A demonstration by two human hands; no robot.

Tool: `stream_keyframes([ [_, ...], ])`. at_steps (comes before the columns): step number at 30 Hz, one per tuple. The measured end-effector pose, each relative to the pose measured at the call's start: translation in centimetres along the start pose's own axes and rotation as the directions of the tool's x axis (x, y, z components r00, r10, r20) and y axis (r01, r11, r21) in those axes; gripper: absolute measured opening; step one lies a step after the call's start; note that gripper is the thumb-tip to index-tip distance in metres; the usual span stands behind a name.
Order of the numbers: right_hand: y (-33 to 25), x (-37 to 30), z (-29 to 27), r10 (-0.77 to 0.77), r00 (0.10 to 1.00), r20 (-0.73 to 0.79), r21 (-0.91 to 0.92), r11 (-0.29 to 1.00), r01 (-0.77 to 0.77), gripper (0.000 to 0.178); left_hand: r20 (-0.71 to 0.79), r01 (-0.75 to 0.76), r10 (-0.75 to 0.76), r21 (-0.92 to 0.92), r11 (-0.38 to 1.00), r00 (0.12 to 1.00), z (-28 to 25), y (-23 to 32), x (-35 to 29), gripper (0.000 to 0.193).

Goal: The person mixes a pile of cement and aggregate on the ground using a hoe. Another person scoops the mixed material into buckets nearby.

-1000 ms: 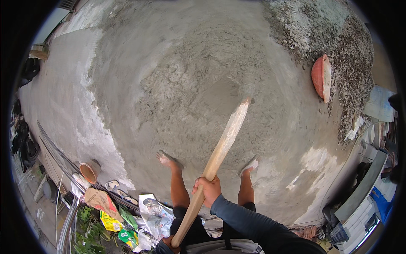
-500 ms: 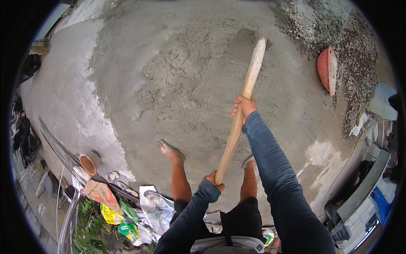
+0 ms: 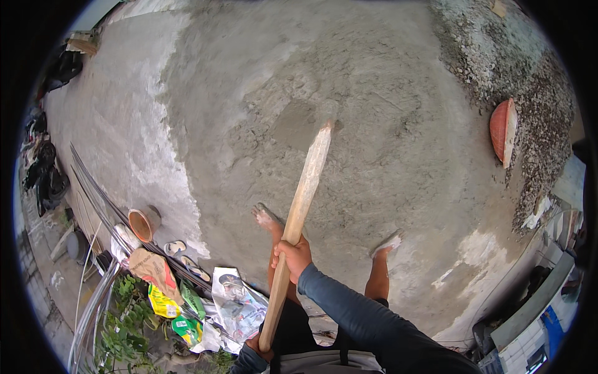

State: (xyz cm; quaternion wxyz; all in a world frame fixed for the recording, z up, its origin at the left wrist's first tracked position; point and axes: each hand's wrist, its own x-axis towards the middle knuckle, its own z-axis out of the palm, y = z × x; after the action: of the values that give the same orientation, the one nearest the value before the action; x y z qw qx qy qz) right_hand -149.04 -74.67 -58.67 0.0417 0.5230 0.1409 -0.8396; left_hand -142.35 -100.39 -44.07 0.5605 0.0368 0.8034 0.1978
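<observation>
Both my hands are closed round the wooden handle of a hoe [image 3: 302, 192], which slopes from my lap up toward the middle of the wet cement. Higher on the shaft is my right hand [image 3: 295, 257], its fingers wrapped round the wood. My left hand [image 3: 261, 346] grips the butt end low by my thigh, partly hidden by the handle. At the far end the flat grey blade [image 3: 294, 123] lies in the grey wet mix [image 3: 374, 149], its colour nearly blending in. My bare feet stand apart in the cement at the mix's near side.
A red basin [image 3: 502, 133] rests tilted against the gravel heap [image 3: 536, 112] at right. At left are long rods [image 3: 103, 198], an orange bucket [image 3: 144, 224], sandals [image 3: 176, 248] and empty sacks [image 3: 240, 305]. Tiles and boards [image 3: 536, 305] stand at the lower right.
The hoe has come nearer and to the left, its blade dragged through the mix. Both hands have moved down and left with it. My right foot now shows farther right.
</observation>
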Motion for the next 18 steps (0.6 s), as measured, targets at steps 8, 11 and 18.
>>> stream_keyframes([
  [8, -10.2, 13.5, 1.3, -0.134, 0.987, -0.086, -0.231, 0.967, 0.111, 0.014, -0.191, -0.158, 0.155, 0.001, 0.988, 0.969, 2.6, 1.5, 16.4, 0.041],
  [11, -15.5, 16.5, 2.1, -0.261, 0.955, -0.139, -0.31, 0.928, 0.208, 0.013, -0.11, -0.255, 0.243, -0.115, 0.96, 0.964, 0.9, 5.1, 22.5, 0.037],
  [18, -19.3, 12.1, 2.0, -0.353, 0.933, -0.065, -0.342, 0.886, 0.311, 0.017, -0.064, -0.312, 0.306, -0.206, 0.927, 0.95, 2.0, 8.8, 20.1, 0.034],
])
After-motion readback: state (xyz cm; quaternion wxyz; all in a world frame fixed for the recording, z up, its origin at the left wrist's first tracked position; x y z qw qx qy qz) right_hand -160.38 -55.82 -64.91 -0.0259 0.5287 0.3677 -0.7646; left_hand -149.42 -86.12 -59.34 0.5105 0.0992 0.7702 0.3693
